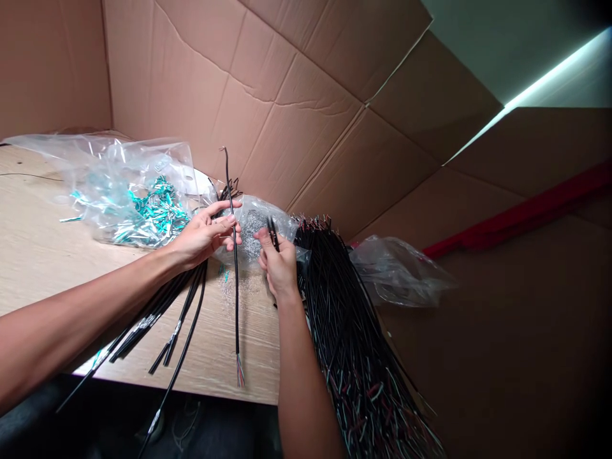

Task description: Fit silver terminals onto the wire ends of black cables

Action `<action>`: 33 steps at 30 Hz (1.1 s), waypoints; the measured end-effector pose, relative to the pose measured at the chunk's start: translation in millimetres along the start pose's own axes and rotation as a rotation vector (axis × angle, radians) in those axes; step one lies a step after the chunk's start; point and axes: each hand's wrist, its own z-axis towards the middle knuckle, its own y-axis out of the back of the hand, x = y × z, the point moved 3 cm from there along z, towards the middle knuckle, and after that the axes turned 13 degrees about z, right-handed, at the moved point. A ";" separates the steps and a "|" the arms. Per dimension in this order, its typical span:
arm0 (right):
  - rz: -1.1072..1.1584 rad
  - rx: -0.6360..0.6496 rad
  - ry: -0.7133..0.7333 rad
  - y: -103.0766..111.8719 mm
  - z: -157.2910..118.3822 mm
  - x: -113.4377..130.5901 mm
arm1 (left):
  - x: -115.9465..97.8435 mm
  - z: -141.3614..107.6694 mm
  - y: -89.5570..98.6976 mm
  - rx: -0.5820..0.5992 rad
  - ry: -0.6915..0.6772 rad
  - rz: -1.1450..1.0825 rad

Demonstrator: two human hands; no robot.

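Pinched between the thumb and fingers of my left hand (210, 233) is a black cable (236, 293). It hangs nearly upright, with thin coloured wires fanned out at its lower end and a short bare tip at the top. My right hand (279, 258) is closed around a dark pointed tool (273, 233), whose tips point up; its lower part is hidden in the palm. The tool is apart from the cable, to its right. Behind both hands lies a clear bag (253, 223) with small silvery bits in it.
A clear bag of teal and silver scraps (160, 207) lies at the left. More black cables (186, 306) overhang the table's (38, 255) front edge. A large black cable bundle (344, 306) fills the right side. Cardboard (191, 83) stands behind, with another clear bag (401, 268) at right.
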 end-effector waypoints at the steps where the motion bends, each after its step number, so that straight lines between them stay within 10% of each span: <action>1: -0.021 0.056 -0.030 -1.3 -1.1 -1.0 | 0.5 0.6 0.8 -0.021 -0.005 0.004; 10: -0.018 0.338 -0.231 -4.1 -11.4 7.8 | -1.2 6.4 11.7 -0.161 -0.110 0.148; 15: -0.014 0.073 -0.007 15.9 -5.5 25.6 | -5.6 -1.4 13.4 -0.334 -0.243 0.900; 19: -0.319 -0.203 0.333 37.0 -24.4 76.8 | 2.8 -9.9 12.6 -0.359 -0.083 1.693; 25: -1.059 -0.492 0.630 64.3 -74.0 178.7 | 15.5 -13.8 20.7 -0.133 0.133 1.903; 29: -1.359 -0.613 0.494 100.6 -85.3 204.4 | 17.4 -12.3 28.5 -0.139 0.155 1.834; 33: -1.617 -0.543 0.098 146.4 -83.5 176.6 | 18.9 -10.0 33.7 -0.185 0.157 1.699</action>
